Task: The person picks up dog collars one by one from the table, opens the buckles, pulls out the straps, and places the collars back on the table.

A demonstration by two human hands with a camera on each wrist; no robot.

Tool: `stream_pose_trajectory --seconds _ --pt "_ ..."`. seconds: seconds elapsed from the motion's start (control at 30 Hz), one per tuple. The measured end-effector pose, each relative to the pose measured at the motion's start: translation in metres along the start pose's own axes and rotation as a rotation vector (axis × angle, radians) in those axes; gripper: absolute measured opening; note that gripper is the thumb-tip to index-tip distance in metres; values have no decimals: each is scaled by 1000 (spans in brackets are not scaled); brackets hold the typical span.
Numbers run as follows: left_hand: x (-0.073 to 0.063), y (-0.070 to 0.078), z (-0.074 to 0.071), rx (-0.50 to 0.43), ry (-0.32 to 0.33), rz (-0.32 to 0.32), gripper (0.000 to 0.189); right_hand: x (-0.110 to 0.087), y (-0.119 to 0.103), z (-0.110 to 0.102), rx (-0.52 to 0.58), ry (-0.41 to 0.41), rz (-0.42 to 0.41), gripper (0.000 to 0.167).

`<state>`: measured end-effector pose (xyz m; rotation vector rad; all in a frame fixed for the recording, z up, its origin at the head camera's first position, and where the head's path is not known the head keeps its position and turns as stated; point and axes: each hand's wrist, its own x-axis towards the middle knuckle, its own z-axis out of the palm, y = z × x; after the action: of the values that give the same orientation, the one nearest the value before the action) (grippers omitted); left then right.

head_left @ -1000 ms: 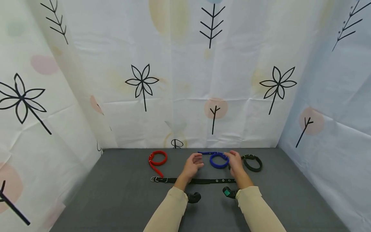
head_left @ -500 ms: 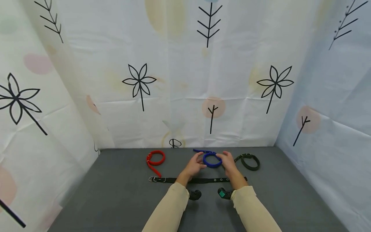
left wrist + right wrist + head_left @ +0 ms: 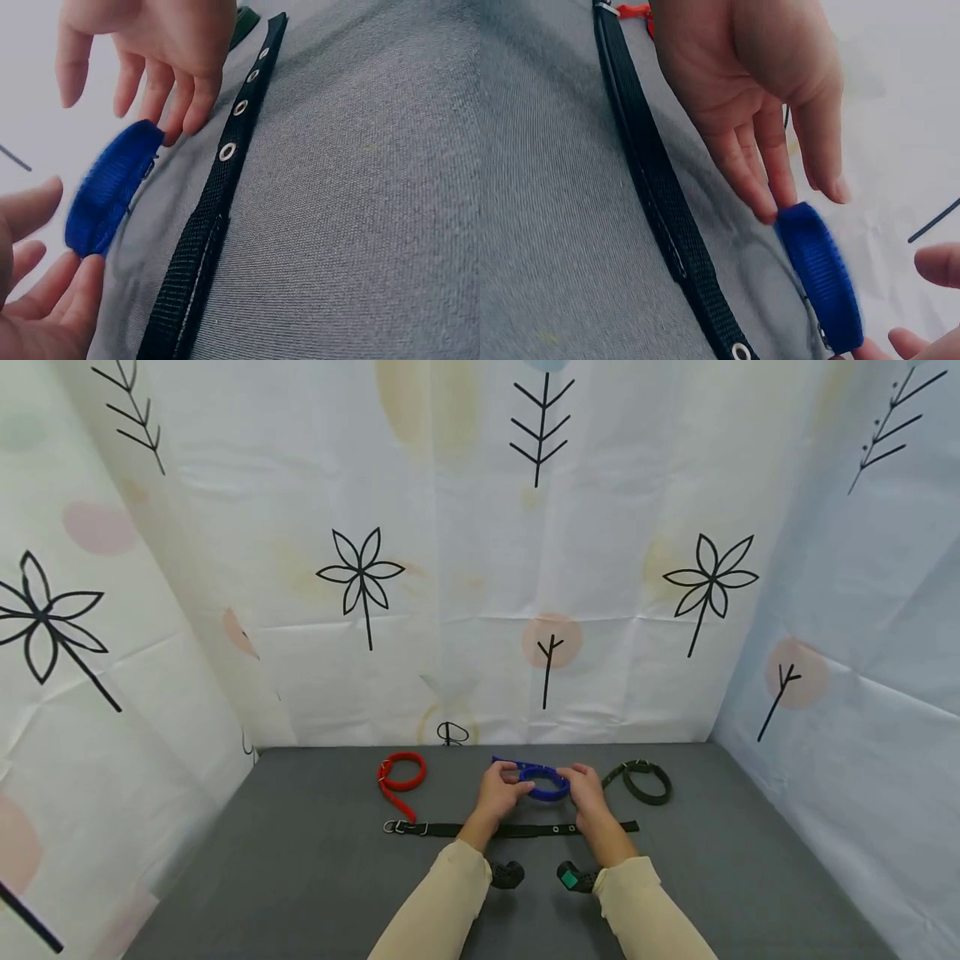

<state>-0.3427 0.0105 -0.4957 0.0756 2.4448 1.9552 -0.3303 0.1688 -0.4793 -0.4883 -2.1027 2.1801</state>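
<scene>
A blue collar (image 3: 552, 795), coiled into a ring with its free end pointing left, lies between my two hands. My left hand (image 3: 495, 797) touches its left side with relaxed fingertips; in the left wrist view the thumb stands apart from the blue band (image 3: 109, 187). Opposite, my right hand (image 3: 590, 799) has its fingertips at the ring's right side, thumb also apart in the right wrist view. Closer to me, a black collar (image 3: 517, 831) with metal eyelets lies straight under the wrists, its buckle at the left.
Left of the hands lies a coiled red collar (image 3: 405, 786), its end reaching the black collar's buckle. A coiled dark green collar (image 3: 654, 799) lies to the right. Patterned white cloth (image 3: 480, 677) bounds the grey tabletop (image 3: 315, 877) at the back and sides.
My right hand has moved left and toward me, and my left hand has come in to the blue collar's side. The red, green and black collars have stayed put.
</scene>
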Motion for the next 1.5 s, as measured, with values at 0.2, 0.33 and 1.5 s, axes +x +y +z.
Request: stream_pose_trajectory --seconds 0.2,0.33,1.5 --pt "-1 2 -2 119 71 2 45 -5 3 0 74 -16 31 59" --pt "-4 -1 -7 186 -5 32 57 -9 4 -2 55 -22 29 55" --pt "-46 13 -38 882 -137 574 61 -47 -6 -1 -555 -119 -452 14"
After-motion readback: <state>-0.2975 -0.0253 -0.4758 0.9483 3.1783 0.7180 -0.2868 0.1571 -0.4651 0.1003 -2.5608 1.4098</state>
